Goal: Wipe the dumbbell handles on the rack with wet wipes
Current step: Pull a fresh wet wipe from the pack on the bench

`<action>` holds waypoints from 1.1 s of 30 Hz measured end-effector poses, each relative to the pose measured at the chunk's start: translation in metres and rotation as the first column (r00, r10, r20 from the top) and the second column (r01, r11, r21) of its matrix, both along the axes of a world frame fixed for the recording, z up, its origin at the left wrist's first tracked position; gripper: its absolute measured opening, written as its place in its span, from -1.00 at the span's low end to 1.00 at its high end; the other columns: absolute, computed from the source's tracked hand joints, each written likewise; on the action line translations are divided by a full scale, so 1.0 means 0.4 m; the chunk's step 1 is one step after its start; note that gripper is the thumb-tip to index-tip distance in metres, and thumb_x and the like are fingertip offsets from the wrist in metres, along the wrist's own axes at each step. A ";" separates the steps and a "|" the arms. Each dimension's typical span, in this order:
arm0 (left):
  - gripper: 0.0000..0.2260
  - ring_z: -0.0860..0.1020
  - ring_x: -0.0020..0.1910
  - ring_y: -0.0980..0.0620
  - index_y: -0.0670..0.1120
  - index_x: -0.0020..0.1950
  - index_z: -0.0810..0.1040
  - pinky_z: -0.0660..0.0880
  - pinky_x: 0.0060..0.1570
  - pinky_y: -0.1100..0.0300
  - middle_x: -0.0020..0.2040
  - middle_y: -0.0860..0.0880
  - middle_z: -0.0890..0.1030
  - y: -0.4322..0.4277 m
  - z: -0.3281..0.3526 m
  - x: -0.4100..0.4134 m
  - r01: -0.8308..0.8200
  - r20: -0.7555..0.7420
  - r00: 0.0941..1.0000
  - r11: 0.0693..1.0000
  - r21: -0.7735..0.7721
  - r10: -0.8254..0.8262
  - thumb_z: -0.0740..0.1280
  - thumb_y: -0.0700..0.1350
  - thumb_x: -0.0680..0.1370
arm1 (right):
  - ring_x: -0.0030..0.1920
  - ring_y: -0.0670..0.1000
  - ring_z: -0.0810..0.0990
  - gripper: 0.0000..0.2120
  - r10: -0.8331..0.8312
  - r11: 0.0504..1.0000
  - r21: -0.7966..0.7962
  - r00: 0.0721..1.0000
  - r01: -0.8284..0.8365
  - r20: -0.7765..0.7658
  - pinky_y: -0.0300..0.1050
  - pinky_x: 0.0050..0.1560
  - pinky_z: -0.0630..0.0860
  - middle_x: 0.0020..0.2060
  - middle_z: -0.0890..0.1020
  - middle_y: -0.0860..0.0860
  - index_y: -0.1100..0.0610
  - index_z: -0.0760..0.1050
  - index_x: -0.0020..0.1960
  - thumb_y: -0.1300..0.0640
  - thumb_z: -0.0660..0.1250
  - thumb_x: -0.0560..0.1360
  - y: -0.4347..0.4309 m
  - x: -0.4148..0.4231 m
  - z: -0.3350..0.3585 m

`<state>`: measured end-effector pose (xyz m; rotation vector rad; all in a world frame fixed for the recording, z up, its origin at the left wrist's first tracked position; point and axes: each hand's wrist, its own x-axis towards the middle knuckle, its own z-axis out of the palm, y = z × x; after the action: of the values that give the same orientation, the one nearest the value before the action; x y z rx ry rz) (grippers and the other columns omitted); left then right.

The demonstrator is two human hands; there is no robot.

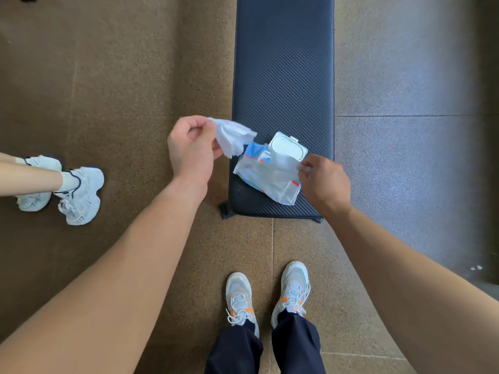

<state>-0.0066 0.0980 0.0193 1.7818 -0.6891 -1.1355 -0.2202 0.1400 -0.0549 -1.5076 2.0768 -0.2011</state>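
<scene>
A blue-and-white pack of wet wipes [266, 174] lies on the near end of a dark padded bench [283, 76], its white flip lid [287, 147] standing open. My left hand [190, 151] pinches a crumpled white wet wipe [233, 136] just left of the pack, over the bench's left edge. My right hand [325, 182] pinches a second wipe [290, 164] that stretches from the pack's opening. No dumbbells or rack are in view.
Brown speckled rubber floor [108, 90] lies left of and under the bench, grey floor [405, 130] to its right. Another person's legs and white sneakers [78, 195] stand at the left. My own sneakers [267, 295] are below the bench end.
</scene>
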 end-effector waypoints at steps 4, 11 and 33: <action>-0.97 0.71 -0.09 0.03 -0.09 0.03 0.56 0.64 -0.19 0.21 -0.04 -0.03 0.71 0.003 0.007 0.006 0.073 0.039 0.997 0.997 0.009 -0.073 0.32 -0.18 0.64 | -0.01 0.26 0.58 -0.79 -0.052 0.997 -0.061 0.998 0.054 0.034 0.01 -0.12 0.48 0.01 0.66 0.15 0.11 0.53 0.13 0.21 0.25 0.53 -0.002 -0.007 0.004; -0.95 0.71 -0.13 0.07 -0.09 0.00 0.57 0.63 -0.22 0.22 -0.11 0.01 0.72 -0.003 -0.009 0.006 0.118 0.082 0.989 0.993 0.021 -0.120 0.33 -0.20 0.63 | 0.08 0.22 0.57 -0.70 0.307 0.945 -0.125 0.951 -0.301 0.038 0.07 -0.01 0.54 0.11 0.64 0.11 0.10 0.62 0.24 0.26 0.27 0.56 -0.019 0.083 -0.015; -0.88 0.63 0.02 0.09 0.01 0.03 0.58 0.57 0.05 0.14 0.00 0.06 0.67 0.022 -0.115 -0.003 0.356 0.281 0.873 0.915 0.190 -0.398 0.30 -0.19 0.62 | 0.25 0.23 0.43 -0.56 0.440 0.898 0.004 0.898 -0.440 -0.017 0.15 0.22 0.46 0.37 0.49 0.03 0.02 0.45 0.44 0.01 0.28 0.57 -0.010 0.084 -0.057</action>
<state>-0.0079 0.1068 -0.0266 2.0222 -1.2239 -1.1810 -0.1865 0.1359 -0.0776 -1.9368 1.6867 -0.0136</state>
